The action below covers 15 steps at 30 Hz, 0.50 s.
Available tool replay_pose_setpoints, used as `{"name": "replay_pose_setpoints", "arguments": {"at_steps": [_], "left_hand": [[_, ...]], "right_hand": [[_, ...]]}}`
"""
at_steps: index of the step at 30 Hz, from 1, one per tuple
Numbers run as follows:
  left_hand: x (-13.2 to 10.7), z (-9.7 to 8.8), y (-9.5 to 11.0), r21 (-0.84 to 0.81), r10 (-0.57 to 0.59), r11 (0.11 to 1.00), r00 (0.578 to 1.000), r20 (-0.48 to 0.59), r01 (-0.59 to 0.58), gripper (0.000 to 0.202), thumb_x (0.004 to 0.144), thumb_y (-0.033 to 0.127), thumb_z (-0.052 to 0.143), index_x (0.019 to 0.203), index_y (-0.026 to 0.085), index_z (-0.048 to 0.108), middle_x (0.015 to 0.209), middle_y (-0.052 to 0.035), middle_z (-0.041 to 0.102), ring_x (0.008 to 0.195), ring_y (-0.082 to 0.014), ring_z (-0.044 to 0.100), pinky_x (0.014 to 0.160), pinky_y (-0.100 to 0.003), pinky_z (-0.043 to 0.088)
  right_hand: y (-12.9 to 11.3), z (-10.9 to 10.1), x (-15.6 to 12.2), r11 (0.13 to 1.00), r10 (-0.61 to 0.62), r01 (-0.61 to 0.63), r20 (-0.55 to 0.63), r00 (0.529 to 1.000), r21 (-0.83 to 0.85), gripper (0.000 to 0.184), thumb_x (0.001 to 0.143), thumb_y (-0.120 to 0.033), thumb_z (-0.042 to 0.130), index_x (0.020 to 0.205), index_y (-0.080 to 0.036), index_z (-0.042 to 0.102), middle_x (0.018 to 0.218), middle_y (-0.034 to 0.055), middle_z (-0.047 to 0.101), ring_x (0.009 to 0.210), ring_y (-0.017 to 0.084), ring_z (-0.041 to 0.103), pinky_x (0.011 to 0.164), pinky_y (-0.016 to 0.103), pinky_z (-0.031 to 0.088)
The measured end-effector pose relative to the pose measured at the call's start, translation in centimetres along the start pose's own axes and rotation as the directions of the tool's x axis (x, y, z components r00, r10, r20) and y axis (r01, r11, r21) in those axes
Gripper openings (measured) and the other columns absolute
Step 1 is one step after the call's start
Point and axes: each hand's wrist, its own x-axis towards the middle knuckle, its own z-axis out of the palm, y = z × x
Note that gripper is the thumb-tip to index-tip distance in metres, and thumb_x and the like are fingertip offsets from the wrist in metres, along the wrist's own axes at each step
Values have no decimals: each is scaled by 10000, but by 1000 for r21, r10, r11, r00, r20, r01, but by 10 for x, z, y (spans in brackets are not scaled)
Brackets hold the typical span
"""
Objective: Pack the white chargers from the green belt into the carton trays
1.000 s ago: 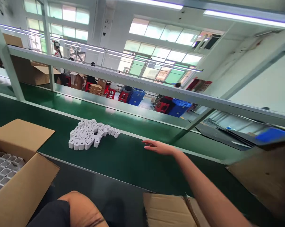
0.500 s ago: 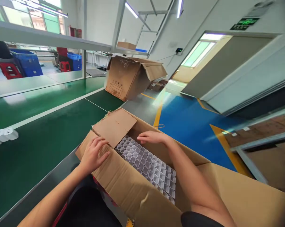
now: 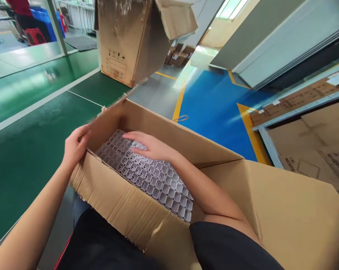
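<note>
A large open cardboard box (image 3: 124, 195) sits in front of me, tilted in view. Inside, close rows of small white square plastic pieces (image 3: 160, 183) with hollow tops cover its bottom. My left hand (image 3: 77, 144) is closed round the cardboard at the box's left end, its fingertips partly hidden by the edge. Just over the far rows, my right hand (image 3: 149, 146) reaches in with the thumb apart from the stretched fingers and nothing held. Whether it touches the pieces I cannot tell.
A second big carton (image 3: 124, 41) stands open on the green work surface (image 3: 40, 112) beyond. At right, a shelf rack (image 3: 273, 150) holds flat brown cartons. Blue floor (image 3: 208, 108) with yellow lines lies behind the box. A person in red (image 3: 21, 13) is far left.
The end flap that covered the left part of the box is out of the way, baring more rows. My left hand has moved onto that end; my right fingers have spread. The view has tilted down.
</note>
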Motion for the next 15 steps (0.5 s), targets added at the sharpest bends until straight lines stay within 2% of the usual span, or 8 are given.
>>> {"name": "replay_pose_setpoints", "arguments": {"at_steps": [2,3,5,7,10,15], "left_hand": [[3,7,-6,-36,-136,990,986,-99,134,412,860,526,497,772,153,646,738,-30,644,710,-171,579,668,-290,470],[2,10,-8,-51,-168,985,975,-142,162,434,847,549,511,710,150,613,677,-11,600,661,-149,535,623,-268,434],[-1,15,-12,-87,-162,985,964,-210,146,458,843,567,519,667,147,569,638,12,543,627,-120,472,595,-245,381],[-5,19,-15,-112,-128,989,947,-295,99,489,870,574,487,631,149,531,615,25,489,613,-108,426,603,-246,366],[-6,24,-19,-130,-96,990,912,-398,47,528,890,593,463,589,159,493,601,31,443,610,-107,400,653,-272,393],[-7,29,-21,-192,-71,981,896,-438,-17,484,869,573,521,683,132,595,682,2,528,668,-137,485,720,-315,440]], "right_hand": [[17,26,-14,1000,4,-1,214,977,-15,491,963,-262,552,1435,-196,435,1449,120,457,1338,219,423,1133,428,362],[26,38,-21,1000,18,-12,306,952,-22,537,940,-248,594,1444,-173,424,1462,138,441,1352,228,405,1136,423,355],[44,58,-36,998,53,-35,433,900,-49,657,876,-232,688,1459,-141,399,1483,166,412,1367,253,381,1133,423,353],[57,72,-49,996,81,-46,500,862,-82,772,808,-230,764,1472,-131,382,1509,177,374,1393,283,336,1144,448,325],[65,83,-60,996,82,-46,547,833,-80,862,760,-242,802,1491,-152,354,1552,152,311,1429,305,265,1161,489,281],[57,103,-64,996,12,44,629,777,-73,1061,676,-278,845,1541,-195,236,1605,135,169,1471,345,123,1176,590,155]]}}
